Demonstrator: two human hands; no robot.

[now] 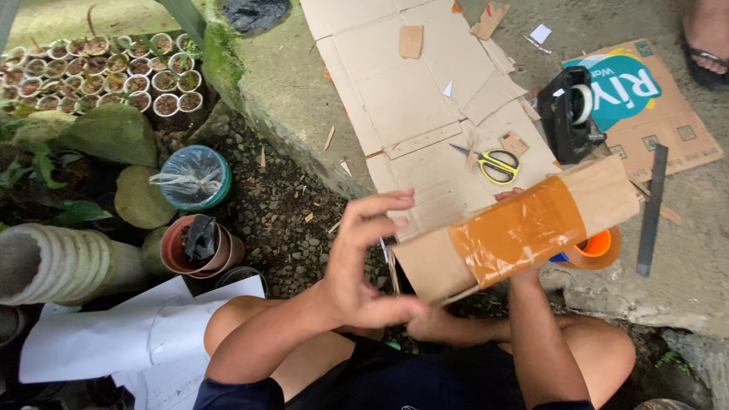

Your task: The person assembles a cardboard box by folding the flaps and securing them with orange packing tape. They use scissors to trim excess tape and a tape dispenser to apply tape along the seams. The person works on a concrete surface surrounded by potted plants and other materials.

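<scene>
My right hand [510,194] holds a folded cardboard piece [600,196] from behind; only fingertips show over its top edge. A wide band of brown tape [520,231] is wrapped round its middle. The piece is tilted, with its right end higher. My left hand [363,262] is at the piece's left end with fingers spread and curled; the thumb lies by the lower left corner, and no grip on the piece shows. Both knees are below the hands.
A flat cardboard sheet [410,99] lies on the concrete with yellow-handled scissors [495,164] on it. Nearby are a black tape dispenser [569,114], an orange tape roll [598,247], a black strip [651,209], printed cardboard [653,106]. Another person's sandalled foot [710,38] is top right. Pots [196,247], seedling cups [114,72] and white paper [114,338] are left.
</scene>
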